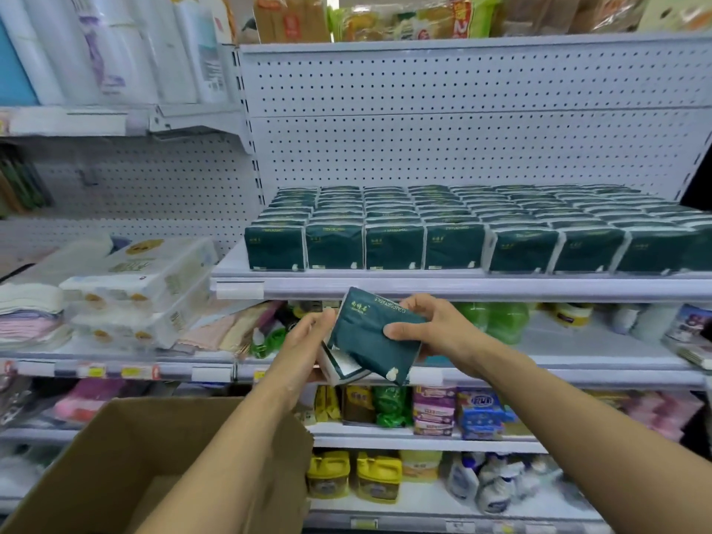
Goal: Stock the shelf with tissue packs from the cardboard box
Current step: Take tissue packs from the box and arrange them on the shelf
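Two dark green tissue packs (370, 341), possibly more, are held just below the shelf (424, 287) edge. The upper pack is pinched by the right hand (431, 333); the left hand (304, 341) is curled against the stack's end. Light, soft, slippery film is judged; broad faces suit gripping.

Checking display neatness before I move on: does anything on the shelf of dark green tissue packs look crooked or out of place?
Nothing stands out. The dark green tissue packs stand upright in even rows on the white metal shelf.
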`<state>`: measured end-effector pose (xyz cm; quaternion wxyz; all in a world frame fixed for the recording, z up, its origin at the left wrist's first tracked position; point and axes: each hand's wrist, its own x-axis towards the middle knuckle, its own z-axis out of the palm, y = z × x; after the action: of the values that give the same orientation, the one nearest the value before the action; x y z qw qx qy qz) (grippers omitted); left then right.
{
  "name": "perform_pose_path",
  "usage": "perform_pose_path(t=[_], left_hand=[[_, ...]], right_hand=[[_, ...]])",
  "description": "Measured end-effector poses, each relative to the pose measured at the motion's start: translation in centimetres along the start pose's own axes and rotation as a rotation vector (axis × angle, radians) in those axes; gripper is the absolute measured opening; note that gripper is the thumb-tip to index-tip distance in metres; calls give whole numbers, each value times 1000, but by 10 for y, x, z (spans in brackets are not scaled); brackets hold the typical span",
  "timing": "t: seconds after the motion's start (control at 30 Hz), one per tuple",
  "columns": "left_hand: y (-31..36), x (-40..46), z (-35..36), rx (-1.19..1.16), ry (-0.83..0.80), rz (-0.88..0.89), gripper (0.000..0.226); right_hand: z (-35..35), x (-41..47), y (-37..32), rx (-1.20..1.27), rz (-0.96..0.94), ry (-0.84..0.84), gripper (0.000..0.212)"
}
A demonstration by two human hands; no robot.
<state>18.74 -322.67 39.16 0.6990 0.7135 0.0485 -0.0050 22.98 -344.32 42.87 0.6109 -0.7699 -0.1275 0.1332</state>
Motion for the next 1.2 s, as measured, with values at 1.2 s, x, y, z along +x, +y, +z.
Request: perform_pose_path(t=[1.2], left_hand=[[52,151,-149,654,-145,118,72]], right_hand=[[59,199,-28,-1480,-683,506,70]])
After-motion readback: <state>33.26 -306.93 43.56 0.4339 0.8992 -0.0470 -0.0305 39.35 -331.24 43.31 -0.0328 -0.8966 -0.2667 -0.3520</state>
